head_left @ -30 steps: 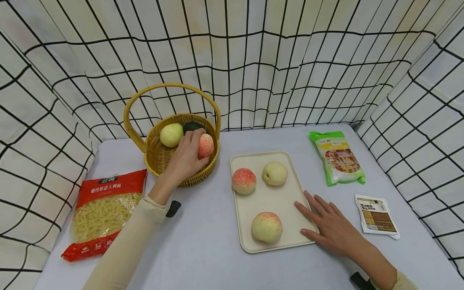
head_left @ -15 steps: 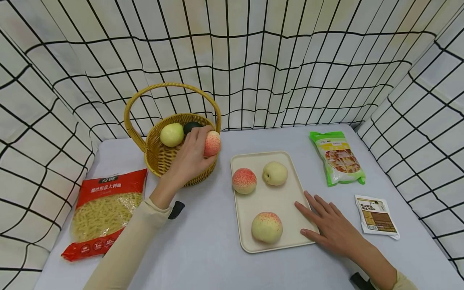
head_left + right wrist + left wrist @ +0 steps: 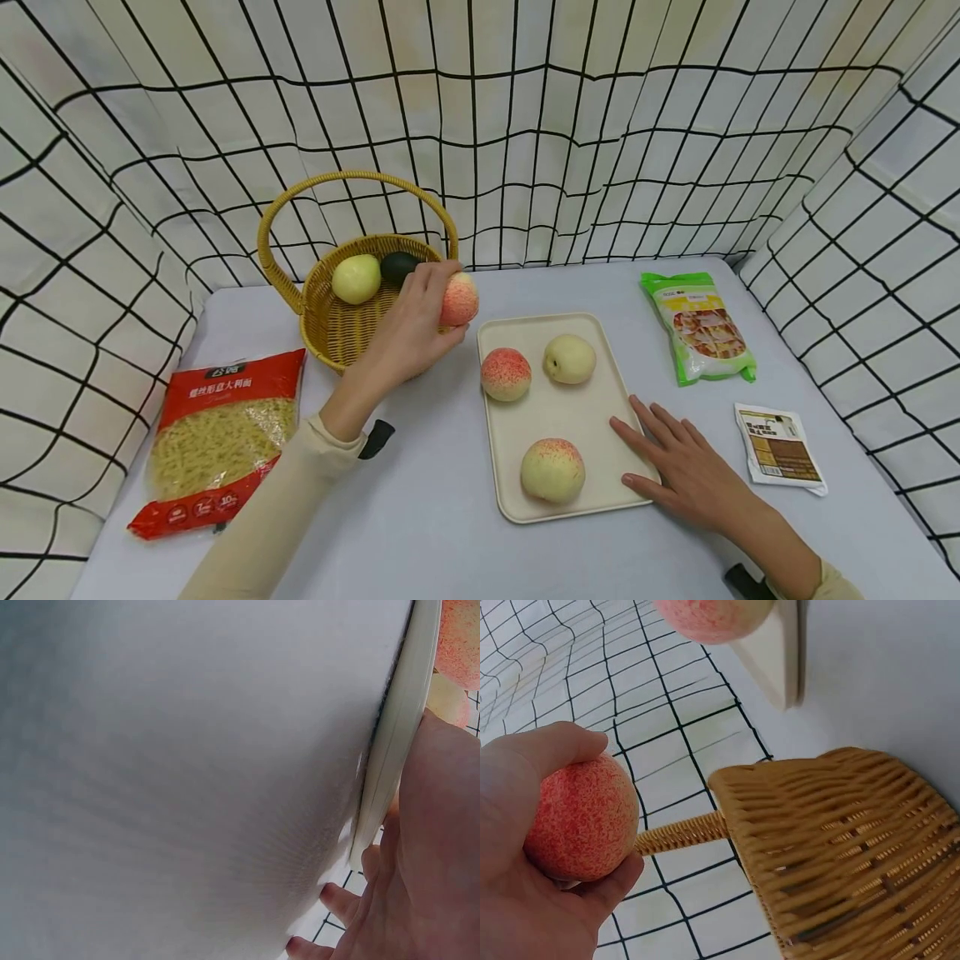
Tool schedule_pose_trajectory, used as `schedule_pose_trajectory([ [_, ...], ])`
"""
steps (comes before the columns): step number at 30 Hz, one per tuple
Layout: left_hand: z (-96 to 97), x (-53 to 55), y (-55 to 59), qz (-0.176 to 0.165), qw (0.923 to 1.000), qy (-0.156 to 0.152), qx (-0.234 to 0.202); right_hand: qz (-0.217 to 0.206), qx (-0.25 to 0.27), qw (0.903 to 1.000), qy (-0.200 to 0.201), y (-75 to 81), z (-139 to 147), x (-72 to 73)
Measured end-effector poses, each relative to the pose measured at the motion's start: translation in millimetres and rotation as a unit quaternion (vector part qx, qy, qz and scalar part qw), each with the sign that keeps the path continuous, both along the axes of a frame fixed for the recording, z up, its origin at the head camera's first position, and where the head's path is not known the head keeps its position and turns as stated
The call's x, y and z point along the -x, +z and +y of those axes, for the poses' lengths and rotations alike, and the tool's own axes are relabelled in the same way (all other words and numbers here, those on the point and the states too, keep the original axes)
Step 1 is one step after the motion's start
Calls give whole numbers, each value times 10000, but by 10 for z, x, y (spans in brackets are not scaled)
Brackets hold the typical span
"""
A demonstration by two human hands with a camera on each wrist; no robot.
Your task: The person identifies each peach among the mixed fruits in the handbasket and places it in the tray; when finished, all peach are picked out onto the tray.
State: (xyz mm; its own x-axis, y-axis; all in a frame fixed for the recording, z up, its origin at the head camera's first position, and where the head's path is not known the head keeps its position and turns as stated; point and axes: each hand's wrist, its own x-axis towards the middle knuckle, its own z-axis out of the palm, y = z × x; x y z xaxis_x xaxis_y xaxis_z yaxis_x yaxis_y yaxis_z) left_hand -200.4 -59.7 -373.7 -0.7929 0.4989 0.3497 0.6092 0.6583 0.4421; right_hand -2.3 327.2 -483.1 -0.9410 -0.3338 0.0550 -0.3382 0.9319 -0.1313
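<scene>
My left hand grips a red-speckled peach above the right rim of the wicker basket. In the left wrist view the thumb and fingers curl round this peach. Inside the basket sit a pale green round fruit and a dark green oval one, partly behind the hand. My right hand lies with spread, straight fingers on the right edge of the cream tray. On that tray are a red peach, a pale yellow fruit and a yellow-red peach.
A red bag of pasta lies left of the basket. At the right are a green food packet and a small brown-white sachet. White walls with black grid lines enclose the table at the back and sides.
My left hand has carried the peach rightward, from within the basket to over its right rim. More of the dark green fruit shows. The right hand and tray have stayed put.
</scene>
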Motion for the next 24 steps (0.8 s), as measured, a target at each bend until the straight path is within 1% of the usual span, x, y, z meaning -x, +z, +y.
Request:
schedule_pose_trajectory([
  [6, 107, -73, 33, 179, 9997, -160, -9, -14, 15, 10000, -10, 0, 0, 0],
  [9, 152, -105, 51, 213, 9996, -199, -23, 0, 22, 10000, 2, -4, 5, -1],
  [16, 237, -163, 66, 248, 9993, -293, 28, 47, 35, 10000, 16, 0, 2, -2],
  [24, 369, -255, 58, 175, 9982, -575, 23, -31, 4, 10000, -14, -2, -1, 2],
])
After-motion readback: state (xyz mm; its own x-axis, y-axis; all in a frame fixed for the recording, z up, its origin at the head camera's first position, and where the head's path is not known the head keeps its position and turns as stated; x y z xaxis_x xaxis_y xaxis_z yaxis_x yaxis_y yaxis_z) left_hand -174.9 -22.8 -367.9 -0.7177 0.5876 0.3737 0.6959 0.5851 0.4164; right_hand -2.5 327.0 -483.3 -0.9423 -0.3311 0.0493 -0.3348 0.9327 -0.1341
